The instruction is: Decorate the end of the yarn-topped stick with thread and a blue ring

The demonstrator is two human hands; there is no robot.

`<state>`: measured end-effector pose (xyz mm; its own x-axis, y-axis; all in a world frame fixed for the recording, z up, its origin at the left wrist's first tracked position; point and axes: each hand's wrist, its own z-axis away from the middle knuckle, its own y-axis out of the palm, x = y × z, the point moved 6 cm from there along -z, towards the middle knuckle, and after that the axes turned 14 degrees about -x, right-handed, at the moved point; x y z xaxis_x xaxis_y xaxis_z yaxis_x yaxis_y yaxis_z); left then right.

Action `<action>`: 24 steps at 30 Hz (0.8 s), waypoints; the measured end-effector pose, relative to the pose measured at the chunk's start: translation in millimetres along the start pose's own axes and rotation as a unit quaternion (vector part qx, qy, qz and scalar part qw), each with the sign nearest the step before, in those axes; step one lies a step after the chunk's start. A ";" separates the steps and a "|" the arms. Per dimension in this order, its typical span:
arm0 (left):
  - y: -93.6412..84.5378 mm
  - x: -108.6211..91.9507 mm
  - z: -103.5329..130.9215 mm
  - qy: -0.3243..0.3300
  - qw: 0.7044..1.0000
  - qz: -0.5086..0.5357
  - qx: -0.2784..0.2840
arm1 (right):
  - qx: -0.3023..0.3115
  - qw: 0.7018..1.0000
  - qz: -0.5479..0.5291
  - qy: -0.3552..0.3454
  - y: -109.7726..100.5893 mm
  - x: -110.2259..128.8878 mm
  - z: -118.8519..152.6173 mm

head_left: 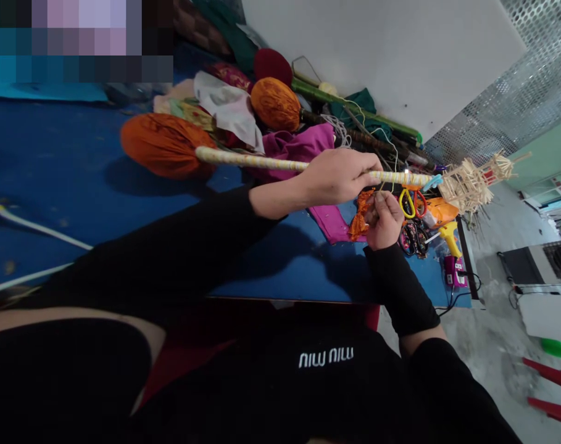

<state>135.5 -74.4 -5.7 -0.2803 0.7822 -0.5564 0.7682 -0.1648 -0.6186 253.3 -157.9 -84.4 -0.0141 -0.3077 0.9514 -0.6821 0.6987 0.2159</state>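
Note:
My left hand (338,176) is closed round a long stick (252,161) wound in pale yellow and white, held level above the table. At its left end is a round orange cloth-covered head (162,145). Just below the stick, my right hand (384,219) pinches its fingertips together. A thin strand seems to run up from them, too fine to make out for certain. Beside that hand lies crumpled orange cloth (361,216). Toward its right end, the stick has a light blue clip or tie (432,182) near a cluster of small wooden sticks (468,182).
On the blue table (53,160) lie scissors with yellow and red handles (414,203), a yellow glue gun (450,237) and a purple power strip (455,271). Behind are purple cloth (303,145), another orange head (275,103) and green poles (354,105). A red stool (551,385) stands right.

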 end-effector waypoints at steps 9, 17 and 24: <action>5.3 2.2 0.7 0.011 0.996 0.070 0.048 | 0.036 0.994 0.100 -0.006 -11.3 -12.7 -30.3; 6.2 -6.1 3.6 0.007 0.988 0.106 0.113 | 0.231 0.938 0.234 -0.108 -5.7 32.8 -80.4; 28.7 -4.1 8.7 0.005 0.980 0.075 0.182 | 0.366 0.873 0.303 -0.107 16.3 70.6 -88.3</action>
<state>153.7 -87.6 -25.9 -0.1717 0.7383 -0.6523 0.5434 -0.4813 -0.6878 305.7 -111.2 5.7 -0.6173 -0.1934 0.7626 -0.7858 0.1994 -0.5855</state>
